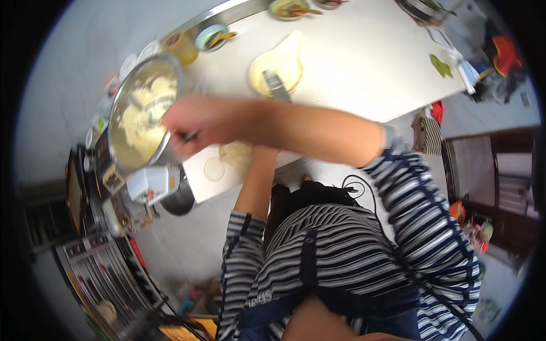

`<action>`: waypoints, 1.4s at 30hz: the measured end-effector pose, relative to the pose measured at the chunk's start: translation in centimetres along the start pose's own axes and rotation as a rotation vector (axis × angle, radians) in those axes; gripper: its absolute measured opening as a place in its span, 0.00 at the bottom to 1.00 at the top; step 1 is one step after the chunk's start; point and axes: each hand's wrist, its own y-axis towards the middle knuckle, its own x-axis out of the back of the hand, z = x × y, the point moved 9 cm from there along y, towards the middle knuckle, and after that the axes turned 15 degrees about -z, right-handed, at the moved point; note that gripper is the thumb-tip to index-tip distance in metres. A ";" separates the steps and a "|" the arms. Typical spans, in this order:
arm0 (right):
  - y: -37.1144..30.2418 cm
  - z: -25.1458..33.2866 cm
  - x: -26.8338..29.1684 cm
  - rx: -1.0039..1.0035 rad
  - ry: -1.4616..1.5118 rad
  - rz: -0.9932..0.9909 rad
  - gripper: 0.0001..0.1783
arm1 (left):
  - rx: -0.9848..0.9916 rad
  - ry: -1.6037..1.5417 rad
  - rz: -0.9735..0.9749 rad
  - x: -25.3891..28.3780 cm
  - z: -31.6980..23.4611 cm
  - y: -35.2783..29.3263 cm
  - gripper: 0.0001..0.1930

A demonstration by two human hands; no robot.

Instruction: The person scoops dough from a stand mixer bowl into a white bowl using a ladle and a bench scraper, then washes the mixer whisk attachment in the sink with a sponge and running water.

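My right hand (196,122) reaches across to the left, blurred by motion. Its fingers are closed round the handle of a metal utensil whose kind I cannot make out. The utensil's end is over or in a big steel bowl (120,91) holding a pale yellow, soft mass (145,122). My left forearm (256,187) comes up from below, and its hand is hidden behind my right forearm. Beside that spot lies a beige, dough-like piece (234,154), partly covered. A thin, pale round disc (214,169) rests near the counter's edge.
On the white counter (364,62) sits a cream-coloured dipper (259,71) with a flat grey tool (276,85) across it. Farther back are a light-blue bowl (205,34) with a yellow spoon, a yellow jar (185,51) and another bowl (281,8). A green leaf-like piece (441,66) lies right.
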 end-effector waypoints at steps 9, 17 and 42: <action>-0.7 -9.3 1.1 -0.630 0.527 -0.393 0.11 | 0.792 -0.594 -0.169 1.8 4.7 -1.3 0.13; -27.6 -15.0 24.1 -0.675 -1.274 -0.884 0.31 | 0.807 -0.357 -0.313 4.6 3.6 -0.8 0.09; -17.7 -16.4 23.9 -0.075 -1.706 -0.576 0.27 | 0.827 -0.301 -0.330 6.3 4.0 -0.1 0.09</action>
